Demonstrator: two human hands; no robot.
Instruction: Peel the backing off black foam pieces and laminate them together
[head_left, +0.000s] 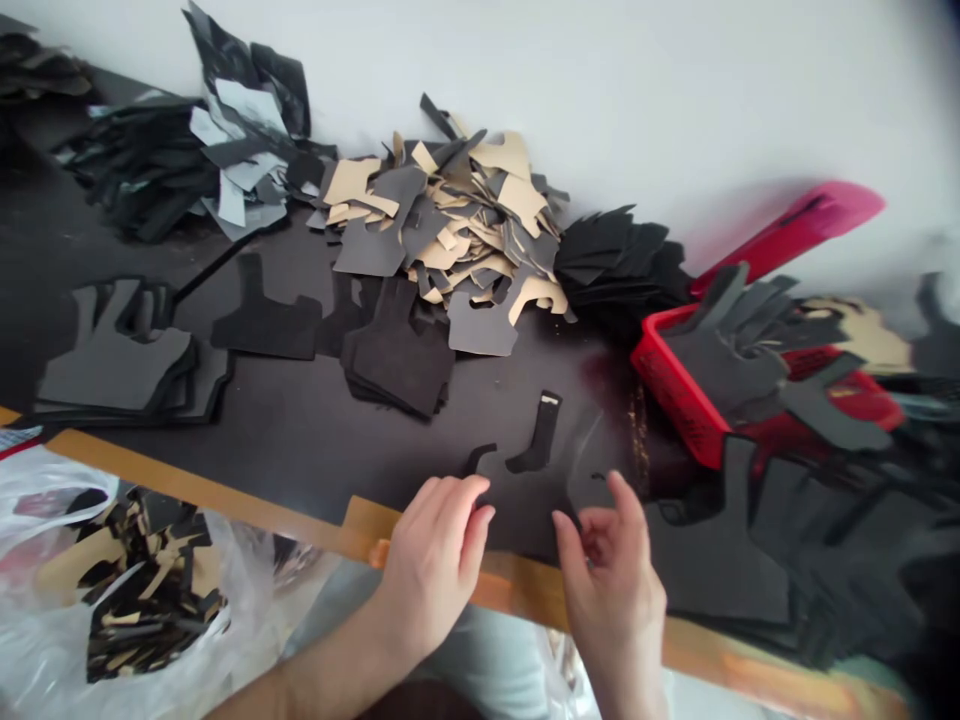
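Checking head view: L hand (435, 555) is at the near edge of the dark table (285, 440), fingers close tog., thumb slightly off the index; can't tell if anything's pinched. Small dark piece (486, 462) lies flat just beyond its fingertips. Farther out, approx. between both hands, we've a boot-shaped black cutout (541, 435) w/ a white mark (550, 399) near its top end, too blurred for us to read. R hand (615, 570) has thumb + index apart, other fingers curled, nr. a flat grey piece (589, 460).

To the right we see a red basket (682, 400) w/ grey cutouts (720, 360) poking over the rim, + large dark sheets (720, 560) in front of it. Back by the wall: mixed tan/grey pile (450, 220). Mid-table: black stack (397, 350); far left, grey stack (120, 360). Below the edge, lower left, clear plastic bag (255, 580) holds tan + black scraps (157, 570).
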